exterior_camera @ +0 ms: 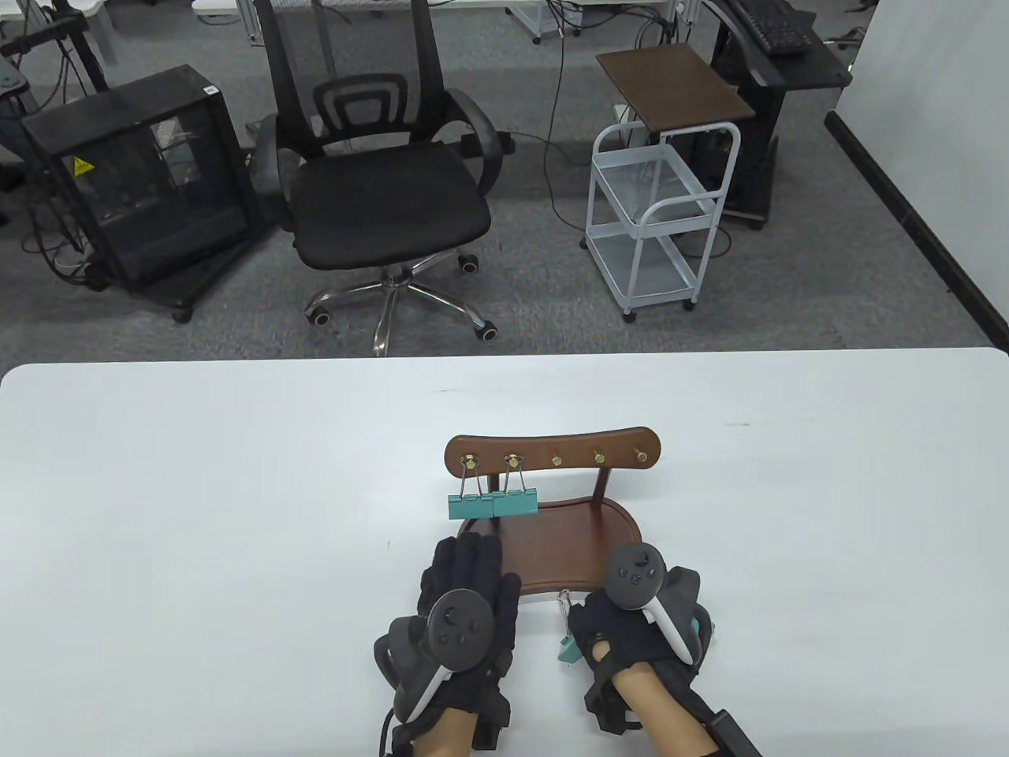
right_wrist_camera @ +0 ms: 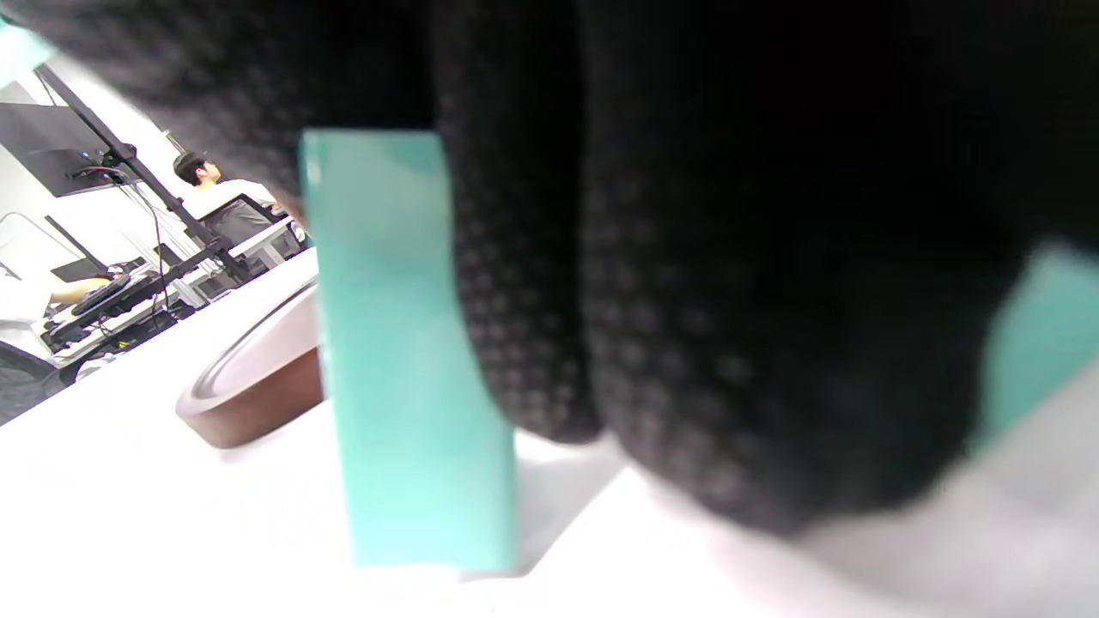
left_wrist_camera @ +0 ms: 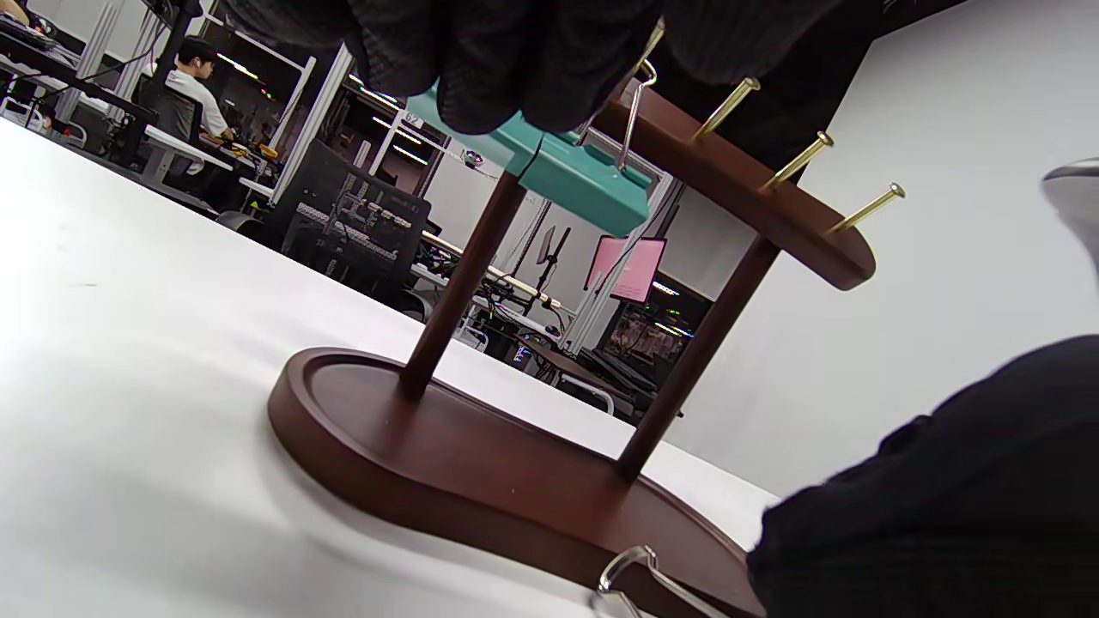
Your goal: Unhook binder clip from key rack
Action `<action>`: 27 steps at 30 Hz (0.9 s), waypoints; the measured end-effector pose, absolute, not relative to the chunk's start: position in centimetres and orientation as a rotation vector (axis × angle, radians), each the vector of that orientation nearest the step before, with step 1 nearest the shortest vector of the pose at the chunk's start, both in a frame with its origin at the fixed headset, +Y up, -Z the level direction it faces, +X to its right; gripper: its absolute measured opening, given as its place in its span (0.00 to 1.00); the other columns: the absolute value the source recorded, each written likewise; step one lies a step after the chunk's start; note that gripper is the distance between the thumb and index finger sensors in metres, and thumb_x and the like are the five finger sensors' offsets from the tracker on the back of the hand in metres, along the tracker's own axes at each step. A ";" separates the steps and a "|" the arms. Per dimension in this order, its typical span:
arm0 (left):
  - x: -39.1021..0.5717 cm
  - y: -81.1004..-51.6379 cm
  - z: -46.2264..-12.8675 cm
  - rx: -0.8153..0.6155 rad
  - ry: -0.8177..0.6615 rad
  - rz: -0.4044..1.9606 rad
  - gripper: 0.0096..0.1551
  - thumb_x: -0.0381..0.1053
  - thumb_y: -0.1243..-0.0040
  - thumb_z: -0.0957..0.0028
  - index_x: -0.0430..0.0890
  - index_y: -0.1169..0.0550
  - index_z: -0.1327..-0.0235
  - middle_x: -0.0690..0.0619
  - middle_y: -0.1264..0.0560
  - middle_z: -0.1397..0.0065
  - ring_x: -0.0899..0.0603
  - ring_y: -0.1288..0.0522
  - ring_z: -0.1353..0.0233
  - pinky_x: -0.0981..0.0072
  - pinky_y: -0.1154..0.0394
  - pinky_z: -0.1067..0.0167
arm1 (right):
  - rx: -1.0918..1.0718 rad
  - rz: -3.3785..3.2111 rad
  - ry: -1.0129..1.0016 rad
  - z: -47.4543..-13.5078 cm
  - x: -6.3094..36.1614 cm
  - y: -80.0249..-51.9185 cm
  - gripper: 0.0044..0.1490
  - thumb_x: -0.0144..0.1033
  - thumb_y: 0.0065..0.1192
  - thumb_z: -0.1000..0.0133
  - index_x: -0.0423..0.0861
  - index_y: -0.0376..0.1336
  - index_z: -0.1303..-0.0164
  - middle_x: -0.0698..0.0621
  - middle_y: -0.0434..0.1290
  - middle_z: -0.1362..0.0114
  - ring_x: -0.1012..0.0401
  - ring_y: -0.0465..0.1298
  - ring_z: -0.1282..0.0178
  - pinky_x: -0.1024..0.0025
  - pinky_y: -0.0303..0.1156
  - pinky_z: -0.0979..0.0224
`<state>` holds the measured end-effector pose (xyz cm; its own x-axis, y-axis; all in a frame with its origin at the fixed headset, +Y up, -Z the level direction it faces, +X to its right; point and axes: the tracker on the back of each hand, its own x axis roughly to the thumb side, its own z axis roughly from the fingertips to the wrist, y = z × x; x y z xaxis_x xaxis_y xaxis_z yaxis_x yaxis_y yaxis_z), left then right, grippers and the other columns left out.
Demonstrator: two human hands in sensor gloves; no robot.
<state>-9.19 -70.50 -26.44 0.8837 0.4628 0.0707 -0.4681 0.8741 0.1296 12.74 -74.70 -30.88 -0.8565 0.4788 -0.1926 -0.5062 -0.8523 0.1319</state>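
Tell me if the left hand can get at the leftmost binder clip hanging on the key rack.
Probably yes. The left hand lies just in front of the leftmost binder clip, with nothing between them in the table view. In the left wrist view its fingertips already overlap the teal clips, though contact is unclear.

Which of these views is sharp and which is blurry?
Table view: sharp, evenly lit, dark wooden key rack crisp. Left wrist view: rack sharp, gloved left hand soft. Right wrist view: out of focus, teal binder clip and right hand smeared.
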 end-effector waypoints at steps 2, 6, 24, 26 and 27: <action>-9.2 -70.5 -26.5 0.142 -0.039 0.490 0.35 0.63 0.53 0.42 0.53 0.32 0.21 0.50 0.37 0.15 0.39 0.44 0.16 0.43 0.42 0.25 | -0.220 2.619 0.238 -30.9 12.8 -74.6 0.27 0.46 0.72 0.56 0.34 0.76 0.65 0.41 0.89 0.77 0.60 0.88 0.92 0.66 0.85 0.86; -9.2 -70.5 -26.5 0.141 -0.039 0.485 0.35 0.64 0.53 0.42 0.53 0.32 0.21 0.50 0.37 0.15 0.39 0.44 0.16 0.43 0.42 0.25 | -0.199 2.712 0.213 -30.9 12.7 -74.4 0.27 0.49 0.73 0.57 0.36 0.77 0.67 0.44 0.89 0.81 0.58 0.88 0.92 0.67 0.84 0.87; -9.1 -70.5 -26.5 0.138 -0.043 0.477 0.35 0.64 0.54 0.42 0.53 0.32 0.21 0.50 0.37 0.15 0.39 0.44 0.15 0.43 0.42 0.25 | -0.196 2.785 0.216 -30.9 13.1 -74.1 0.27 0.55 0.70 0.57 0.41 0.78 0.71 0.47 0.89 0.78 0.56 0.88 0.85 0.66 0.85 0.84; -9.1 -70.5 -26.5 0.138 -0.043 0.478 0.35 0.64 0.54 0.42 0.53 0.32 0.21 0.50 0.37 0.15 0.39 0.44 0.15 0.43 0.42 0.25 | -0.203 2.762 0.214 -30.9 13.4 -74.0 0.27 0.55 0.70 0.57 0.42 0.78 0.71 0.47 0.89 0.78 0.55 0.88 0.85 0.66 0.85 0.84; -9.1 -70.6 -26.5 0.137 -0.043 0.477 0.35 0.64 0.54 0.42 0.53 0.32 0.21 0.50 0.37 0.15 0.39 0.44 0.15 0.43 0.42 0.25 | -0.206 2.753 0.210 -30.8 13.4 -74.0 0.27 0.55 0.70 0.57 0.42 0.78 0.71 0.46 0.89 0.78 0.55 0.88 0.85 0.66 0.85 0.84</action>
